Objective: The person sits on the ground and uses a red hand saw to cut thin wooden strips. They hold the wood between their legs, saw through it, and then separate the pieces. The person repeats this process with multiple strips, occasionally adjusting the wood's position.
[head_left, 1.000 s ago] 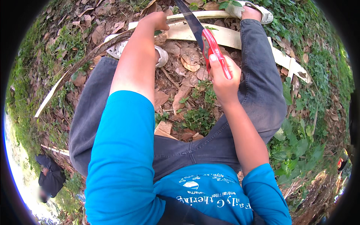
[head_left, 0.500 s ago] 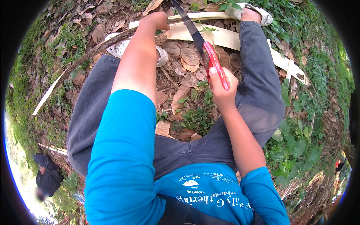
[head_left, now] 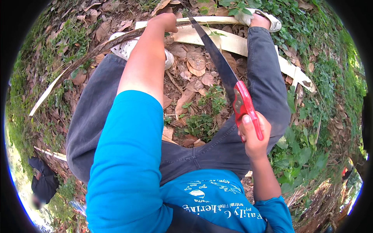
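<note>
My right hand [head_left: 257, 136] is closed around the red handle of a hand saw [head_left: 248, 108]. Its long dark blade slants up and to the left, the tip beside the wood near my left hand. My left hand [head_left: 167, 22] is closed on a long narrow wood strip [head_left: 99, 49] with brown bark along one side. That strip curves from the far left, past my left foot, to near my right shoe. Just under it lies a wider pale wood strip [head_left: 229, 43], which passes beneath my right leg. Whether the blade touches the wood I cannot tell.
Dry leaves [head_left: 196, 62] and green plants [head_left: 307, 151] cover the ground. My white shoes [head_left: 120, 48] flank the wood. Another pale strip [head_left: 50, 152] lies beside my left knee. Someone in dark clothes [head_left: 43, 180] is at the lower left.
My right hand has drawn the saw back toward my body and to the right, so more blade shows. My left hand stays on the narrow strip, nearly still.
</note>
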Demonstrator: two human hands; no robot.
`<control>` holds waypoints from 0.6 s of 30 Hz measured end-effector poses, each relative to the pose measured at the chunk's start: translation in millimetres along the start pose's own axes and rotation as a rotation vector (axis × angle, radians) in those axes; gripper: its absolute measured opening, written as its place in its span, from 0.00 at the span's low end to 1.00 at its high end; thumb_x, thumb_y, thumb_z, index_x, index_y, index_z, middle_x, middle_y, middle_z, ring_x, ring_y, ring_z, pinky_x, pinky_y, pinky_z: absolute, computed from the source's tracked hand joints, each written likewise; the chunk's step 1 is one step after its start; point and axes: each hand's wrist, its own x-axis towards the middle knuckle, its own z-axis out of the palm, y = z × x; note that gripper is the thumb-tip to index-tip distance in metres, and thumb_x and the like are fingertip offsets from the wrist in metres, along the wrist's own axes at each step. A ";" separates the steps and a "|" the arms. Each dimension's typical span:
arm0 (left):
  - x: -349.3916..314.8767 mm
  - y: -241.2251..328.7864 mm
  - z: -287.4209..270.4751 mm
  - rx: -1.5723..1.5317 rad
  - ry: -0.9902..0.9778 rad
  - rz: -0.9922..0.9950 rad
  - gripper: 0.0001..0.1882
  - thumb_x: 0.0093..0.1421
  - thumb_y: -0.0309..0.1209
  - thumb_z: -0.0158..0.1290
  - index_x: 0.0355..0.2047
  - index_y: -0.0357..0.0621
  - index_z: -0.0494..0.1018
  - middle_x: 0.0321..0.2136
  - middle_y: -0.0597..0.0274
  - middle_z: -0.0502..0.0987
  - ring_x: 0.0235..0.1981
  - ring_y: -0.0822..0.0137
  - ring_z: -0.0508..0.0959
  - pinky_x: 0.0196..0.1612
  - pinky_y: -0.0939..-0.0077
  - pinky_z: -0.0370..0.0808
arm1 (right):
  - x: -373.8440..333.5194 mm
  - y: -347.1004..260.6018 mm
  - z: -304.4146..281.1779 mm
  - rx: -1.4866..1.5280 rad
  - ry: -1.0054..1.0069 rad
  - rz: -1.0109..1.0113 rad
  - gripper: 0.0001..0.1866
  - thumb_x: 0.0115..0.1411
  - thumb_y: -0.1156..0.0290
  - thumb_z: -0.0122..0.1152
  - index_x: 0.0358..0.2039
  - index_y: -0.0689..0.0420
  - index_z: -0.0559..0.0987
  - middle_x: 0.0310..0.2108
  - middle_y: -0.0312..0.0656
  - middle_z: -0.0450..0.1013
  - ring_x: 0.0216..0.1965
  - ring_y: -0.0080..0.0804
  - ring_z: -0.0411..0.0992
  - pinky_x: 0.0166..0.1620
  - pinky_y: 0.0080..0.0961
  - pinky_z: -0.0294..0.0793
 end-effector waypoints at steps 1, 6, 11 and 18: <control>-0.8 -6.1 5.7 -0.015 -0.010 -0.042 0.20 0.54 0.40 0.64 0.40 0.35 0.83 0.38 0.45 0.85 0.41 0.51 0.85 0.47 0.57 0.81 | -1.4 -7.7 -4.2 -0.029 -0.019 -0.016 0.14 0.71 0.63 0.61 0.32 0.60 0.79 0.20 0.29 0.69 0.20 0.14 0.65 0.25 0.16 0.63; 11.6 4.5 8.1 0.006 -0.025 -0.115 0.21 0.54 0.40 0.64 0.45 0.42 0.84 0.44 0.48 0.85 0.46 0.51 0.85 0.51 0.57 0.81 | 85.3 41.5 22.9 0.012 0.216 -0.115 0.14 0.71 0.64 0.61 0.28 0.57 0.76 0.18 0.27 0.67 0.19 0.13 0.63 0.23 0.17 0.61; -5.2 10.5 -10.3 0.007 -0.073 -0.120 0.22 0.54 0.43 0.65 0.46 0.46 0.84 0.49 0.49 0.83 0.51 0.52 0.83 0.55 0.55 0.80 | 69.0 29.3 -11.4 0.154 0.034 -0.041 0.15 0.71 0.62 0.61 0.30 0.58 0.77 0.18 0.28 0.68 0.17 0.13 0.62 0.21 0.17 0.60; -51.8 14.8 -16.3 0.132 0.255 -0.151 0.27 0.56 0.58 0.64 0.43 0.48 0.80 0.40 0.55 0.85 0.43 0.52 0.85 0.45 0.55 0.81 | 32.6 38.8 34.7 0.227 0.115 -0.053 0.13 0.70 0.64 0.64 0.31 0.58 0.76 0.18 0.30 0.69 0.19 0.16 0.67 0.25 0.17 0.67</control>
